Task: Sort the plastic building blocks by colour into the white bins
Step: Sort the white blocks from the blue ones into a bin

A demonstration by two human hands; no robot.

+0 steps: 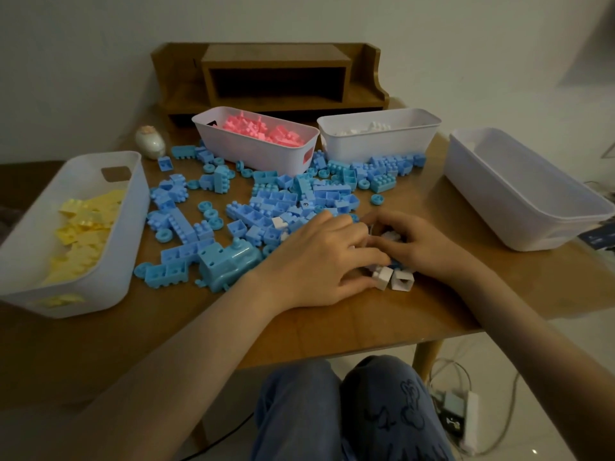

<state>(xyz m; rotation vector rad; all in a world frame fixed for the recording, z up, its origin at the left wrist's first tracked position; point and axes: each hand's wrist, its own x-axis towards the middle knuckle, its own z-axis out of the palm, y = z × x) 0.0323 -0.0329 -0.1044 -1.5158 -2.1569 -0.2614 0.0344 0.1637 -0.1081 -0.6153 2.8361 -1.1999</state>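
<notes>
Many blue blocks (266,201) lie scattered over the middle of the wooden table (332,327). A few white blocks (402,281) sit at the pile's near right edge. My left hand (316,261) lies flat over them, its fingers stretched to the right and its thumb beside one white block (381,276). My right hand (419,244) meets it from the right, fingers curled round a small white block (391,235). One bin (100,261) on the left holds yellow blocks, a bin (253,154) at the back holds pink ones, and another bin (376,148) holds white ones.
An empty white bin (499,201) stands at the table's right edge. A wooden shelf unit (273,78) lines the back, with a small egg-shaped object (150,141) at back left. My knees (349,410) are under the near edge; cables (466,410) lie on the floor.
</notes>
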